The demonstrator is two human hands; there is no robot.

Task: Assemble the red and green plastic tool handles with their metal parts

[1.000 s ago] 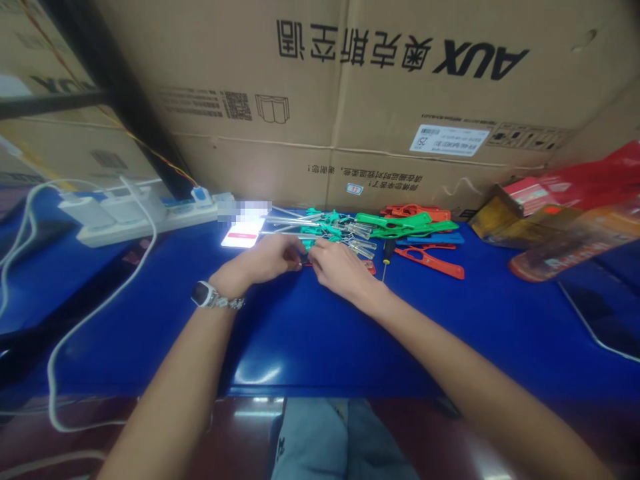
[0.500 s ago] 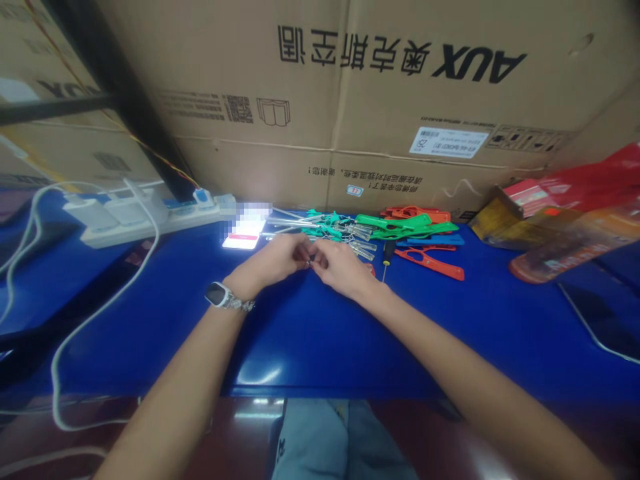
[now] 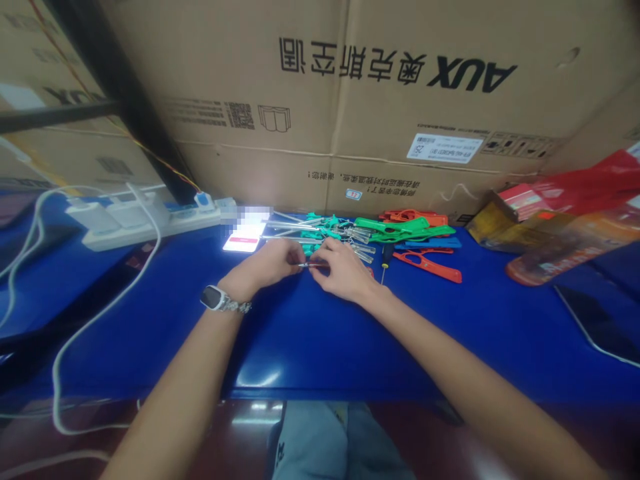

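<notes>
Both hands meet over the blue table [image 3: 310, 333]. My left hand [image 3: 275, 261] is closed, thumb and fingertips pinching one end of a small thin piece with a shiny metal part [image 3: 305, 265]. On its other end, my right hand [image 3: 343, 268] pinches too; the fingers hide most of it, so its kind cannot be told. Just behind the fingers lies a pile of metal rods [image 3: 293, 227] with green pieces [image 3: 327, 227] and clear-handled tools [image 3: 361, 233]. A small screwdriver [image 3: 386, 257] with a dark handle rests right of my right hand.
Green clips [image 3: 400, 228] and orange clips [image 3: 430, 265] lie at the back right. A lit phone [image 3: 243, 241] and a white power strip [image 3: 125, 233] are at left. Rightward lie a bottle [image 3: 545, 263] and a dark phone-like device [image 3: 595, 320]. A large carton [image 3: 350, 120] stands behind.
My hands have drawn slightly apart and tilted, so the thin shiny piece between them now shows. The view has shifted a little.
</notes>
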